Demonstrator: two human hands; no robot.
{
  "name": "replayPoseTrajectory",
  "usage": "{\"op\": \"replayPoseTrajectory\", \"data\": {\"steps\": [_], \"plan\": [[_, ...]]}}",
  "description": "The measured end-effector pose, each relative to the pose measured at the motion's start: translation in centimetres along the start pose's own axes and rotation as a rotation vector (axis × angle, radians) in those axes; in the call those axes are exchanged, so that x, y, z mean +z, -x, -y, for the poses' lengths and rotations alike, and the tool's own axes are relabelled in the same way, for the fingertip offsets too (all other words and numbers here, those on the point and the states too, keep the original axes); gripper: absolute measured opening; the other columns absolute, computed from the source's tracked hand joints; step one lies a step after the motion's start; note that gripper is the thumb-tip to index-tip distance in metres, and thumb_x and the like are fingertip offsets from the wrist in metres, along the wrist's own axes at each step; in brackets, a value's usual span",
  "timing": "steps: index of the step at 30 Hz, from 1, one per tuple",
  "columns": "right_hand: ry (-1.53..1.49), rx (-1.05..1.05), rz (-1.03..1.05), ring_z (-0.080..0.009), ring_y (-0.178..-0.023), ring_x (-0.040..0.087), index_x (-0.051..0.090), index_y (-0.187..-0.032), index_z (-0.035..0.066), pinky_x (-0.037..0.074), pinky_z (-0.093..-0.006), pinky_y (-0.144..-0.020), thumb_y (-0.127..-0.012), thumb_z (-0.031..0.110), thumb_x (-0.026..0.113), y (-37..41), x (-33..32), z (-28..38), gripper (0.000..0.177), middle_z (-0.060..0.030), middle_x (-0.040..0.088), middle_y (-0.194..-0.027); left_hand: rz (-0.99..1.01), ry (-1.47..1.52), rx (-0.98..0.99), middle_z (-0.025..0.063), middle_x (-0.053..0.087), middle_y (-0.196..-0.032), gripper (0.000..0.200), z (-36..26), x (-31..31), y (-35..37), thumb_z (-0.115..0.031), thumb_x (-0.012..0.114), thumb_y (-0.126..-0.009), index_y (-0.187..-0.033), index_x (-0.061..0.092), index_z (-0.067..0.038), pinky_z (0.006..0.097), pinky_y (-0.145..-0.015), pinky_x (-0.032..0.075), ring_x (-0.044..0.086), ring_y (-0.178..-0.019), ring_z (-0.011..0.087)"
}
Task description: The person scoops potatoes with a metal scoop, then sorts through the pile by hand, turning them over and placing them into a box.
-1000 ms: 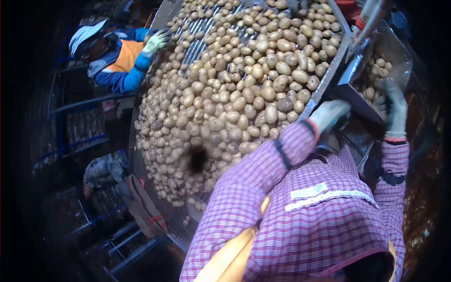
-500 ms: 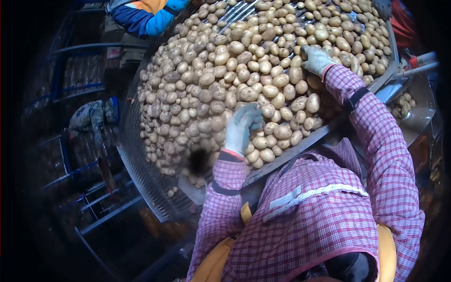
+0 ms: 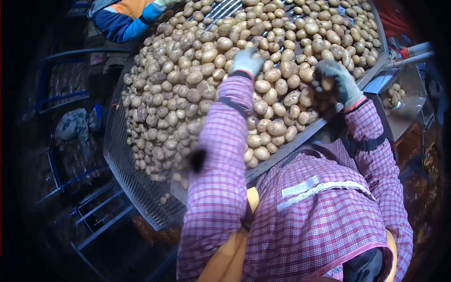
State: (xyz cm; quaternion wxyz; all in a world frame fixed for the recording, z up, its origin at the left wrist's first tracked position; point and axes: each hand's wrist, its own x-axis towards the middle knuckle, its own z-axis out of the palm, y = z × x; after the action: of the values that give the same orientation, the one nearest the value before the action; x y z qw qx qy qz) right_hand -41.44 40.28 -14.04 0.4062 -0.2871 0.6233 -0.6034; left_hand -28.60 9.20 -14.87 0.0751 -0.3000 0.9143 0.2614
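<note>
Potatoes (image 3: 192, 75) of many sizes cover a wide metal sorting table in front of me. My left hand (image 3: 247, 61), in a pale glove, reaches far out over the middle of the heap. Its fingers point away and down onto the potatoes, blurred, so their grip cannot be made out. My right hand (image 3: 342, 83) is gloved too, with a dark, dirty palm side. It is raised at the table's near right edge, its fingers curled round a brownish potato (image 3: 327, 83).
The table's metal rim (image 3: 300, 143) runs along my front. At right stands a bin (image 3: 399, 101) with some potatoes inside, beside pale pipes (image 3: 416, 50). Another person's blue and orange sleeve (image 3: 124, 23) shows at upper left. Blue metal frames (image 3: 66, 98) stand at left.
My left hand has moved forward over the heap. My right hand has drawn back from the potatoes toward the near right edge, now with a potato in it. The view has shifted slightly.
</note>
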Motion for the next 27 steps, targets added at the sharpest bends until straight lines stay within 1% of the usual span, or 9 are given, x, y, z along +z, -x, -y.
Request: {"op": "replayPoseTrajectory", "data": {"steps": [2,5,6,8,10,15,19,22,27], "plan": [[-0.293,0.266,-0.104,-0.0129,-0.083,0.06,0.069,-0.11,0.006,0.052,-0.0304,-0.072,-0.083,0.016,0.068,1.3,3.6,3.2,0.03,-0.0029,0.067,-0.094,0.057,1.119,-0.173,0.0178,0.068,-0.113,0.045,0.2,-1.0,0.2,-0.021,0.062,-0.088,-0.13,0.064,-0.005,0.0433,-0.084,0.061,0.07,-0.098,0.0337],[0.061,0.288,0.097,-0.0133,-0.096,0.066,0.069,-0.121,0.002,0.052,-0.0275,-0.088,-0.087,0.017,0.066,0.9,8.3,5.1,0.037,-0.0049,0.071,-0.108,0.129,1.647,-0.286,0.0172,0.069,-0.108,0.039,0.5,-5.6,3.8,-0.027,0.052,-0.098,-0.124,0.065,-0.001,0.0391,-0.071,0.064,0.07,-0.088,0.0296],[0.19,0.052,0.139,-0.0148,-0.074,0.071,0.067,-0.124,0.006,0.059,-0.0287,-0.068,-0.087,0.023,0.066,-0.5,10.0,1.5,0.041,-0.0096,0.073,-0.105,0.193,1.709,-0.2,0.0165,0.069,-0.107,0.042,0.9,-6.8,5.7,-0.032,0.049,-0.1,-0.125,0.064,-0.001,0.0382,-0.07,0.064,0.07,-0.085,0.0294],[0.488,-0.166,0.144,-0.0279,-0.104,0.071,0.065,-0.131,0.013,0.056,-0.0374,-0.093,-0.086,0.02,0.063,-2.1,13.5,2.1,0.046,-0.0147,0.072,-0.119,0.182,1.877,-0.192,0.0149,0.071,-0.103,0.051,0.6,-8.0,9.2,-0.044,0.046,-0.103,-0.122,0.066,-0.001,0.0338,-0.068,0.063,0.07,-0.081,0.0274],[0.479,0.102,0.411,-0.0316,-0.117,0.066,0.064,-0.133,0.014,0.05,-0.0388,-0.104,-0.084,0.02,0.064,-3.8,14.4,3.3,0.049,-0.015,0.071,-0.122,-0.042,1.756,-0.349,0.0109,0.068,-0.094,0.053,0.4,-8.1,12.4,-0.05,0.059,-0.099,-0.119,0.066,-0.001,0.0273,-0.055,0.055,0.065,-0.07,0.0208],[0.439,0.129,-0.095,-0.0251,-0.105,0.071,0.061,-0.138,0.011,0.055,-0.035,-0.095,-0.089,0.027,0.064,-8.2,10.6,3.7,0.051,-0.0158,0.073,-0.118,-0.005,1.595,-0.243,0.0101,0.064,-0.089,0.036,3.7,-7.3,20.4,-0.024,0.066,-0.093,-0.119,0.064,0.001,0.0289,-0.056,0.049,0.064,-0.073,0.022],[0.552,0.121,0.237,-0.0222,-0.099,0.072,0.072,-0.118,0.009,0.056,-0.0345,-0.091,-0.088,0.022,0.064,-5.6,10.8,2.3,0.034,-0.0123,0.076,-0.103,-0.085,1.57,-0.309,0.0108,0.063,-0.097,0.041,4.8,-5.0,24.1,-0.007,0.065,-0.086,-0.125,0.06,0.004,0.0325,-0.067,0.057,0.065,-0.083,0.0228],[0.85,-0.145,0.365,-0.0348,-0.108,0.068,0.065,-0.127,0.009,0.054,-0.0427,-0.096,-0.083,0.016,0.063,-3.7,14.2,0.0,0.045,-0.0158,0.071,-0.116,-0.033,1.628,-0.285,0.0105,0.065,-0.097,0.041,4.1,-3.8,24.0,-0.004,0.063,-0.086,-0.126,0.06,0.005,0.0297,-0.066,0.059,0.066,-0.083,0.0209],[1.058,-0.047,0.475,-0.0356,-0.115,0.065,0.058,-0.133,0.011,0.052,-0.0471,-0.097,-0.078,0.012,0.072,-4.4,15.9,0.5,0.057,-0.015,0.063,-0.128,-0.169,1.277,-0.342,0.0116,0.072,-0.098,0.032,1.7,-4.8,20.2,-0.007,0.062,-0.091,-0.122,0.066,0.002,0.0273,-0.056,0.058,0.069,-0.071,0.0168]]}}
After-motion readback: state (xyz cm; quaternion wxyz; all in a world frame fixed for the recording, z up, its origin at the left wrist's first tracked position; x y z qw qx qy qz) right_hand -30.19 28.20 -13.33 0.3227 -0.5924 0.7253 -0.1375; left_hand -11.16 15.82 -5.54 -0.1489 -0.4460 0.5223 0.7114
